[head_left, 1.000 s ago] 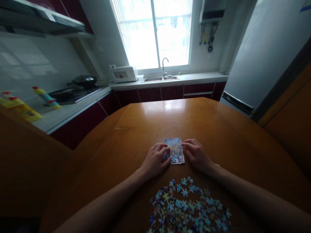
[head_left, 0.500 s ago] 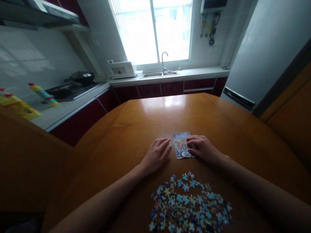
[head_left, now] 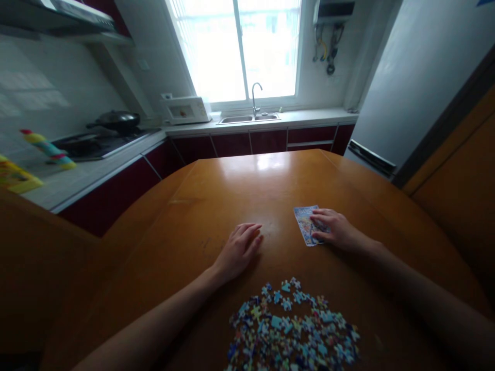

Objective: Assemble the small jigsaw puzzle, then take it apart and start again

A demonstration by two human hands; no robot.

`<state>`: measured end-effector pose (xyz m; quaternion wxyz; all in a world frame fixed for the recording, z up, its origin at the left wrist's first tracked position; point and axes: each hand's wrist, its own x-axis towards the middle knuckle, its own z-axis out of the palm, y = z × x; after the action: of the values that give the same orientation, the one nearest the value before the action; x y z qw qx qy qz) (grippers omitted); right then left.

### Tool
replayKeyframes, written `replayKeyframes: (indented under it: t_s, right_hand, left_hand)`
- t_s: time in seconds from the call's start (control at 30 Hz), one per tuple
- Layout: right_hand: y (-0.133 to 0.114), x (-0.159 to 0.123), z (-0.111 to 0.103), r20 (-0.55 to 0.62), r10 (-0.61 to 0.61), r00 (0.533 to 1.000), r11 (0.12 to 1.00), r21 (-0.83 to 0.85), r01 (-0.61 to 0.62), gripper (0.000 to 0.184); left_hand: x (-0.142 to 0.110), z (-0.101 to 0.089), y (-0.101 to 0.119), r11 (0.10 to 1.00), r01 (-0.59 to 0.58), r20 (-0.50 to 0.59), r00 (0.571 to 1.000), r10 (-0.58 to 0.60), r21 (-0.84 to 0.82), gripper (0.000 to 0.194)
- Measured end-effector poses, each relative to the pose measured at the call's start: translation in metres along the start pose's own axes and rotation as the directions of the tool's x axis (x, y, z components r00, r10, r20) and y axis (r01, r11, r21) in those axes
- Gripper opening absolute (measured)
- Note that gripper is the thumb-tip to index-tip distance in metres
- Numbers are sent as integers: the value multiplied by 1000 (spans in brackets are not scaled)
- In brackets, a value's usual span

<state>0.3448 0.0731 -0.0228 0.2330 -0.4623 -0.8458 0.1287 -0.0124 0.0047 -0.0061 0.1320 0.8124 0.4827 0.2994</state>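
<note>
My right hand (head_left: 337, 229) lies on the right part of a small printed picture card (head_left: 305, 222). Its fingers are spread over the card and cover that side of it. The card is bluish with a colourful picture and lies flat on the wooden table. My left hand (head_left: 240, 248) rests on the tabletop to the left of the card, apart from it, with fingers loosely stretched and nothing in them. Nearer to me, below and between both hands, spreads a heap of loose jigsaw pieces (head_left: 294, 330) in blue, white, yellow and dark tones.
The large brown table (head_left: 232, 190) reaches toward a counter with a sink (head_left: 247, 119) under the window. A white microwave (head_left: 186, 110), a dark pan (head_left: 118, 120) and a yellow bottle (head_left: 48, 149) stand on the counters. A tall fridge (head_left: 417, 87) is at the right.
My right hand has slid the picture card to the right and slightly away, turning it a little. The left hand stays on the table. The view has swung slightly right.
</note>
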Motion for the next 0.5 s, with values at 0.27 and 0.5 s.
replayKeyframes:
  t_s: [0.27,0.5]
  right_hand:
    - [29,-18,-22,53,113,992,983,-150,-104,44]
    - [-5,-21,-23,-128,90,988,981,-161,-110,28]
  left_hand:
    - [0,-3,8,980,-188,57,981,185,57,17]
    - [-4,-2,13,959,-268,53,963,264,90,16]
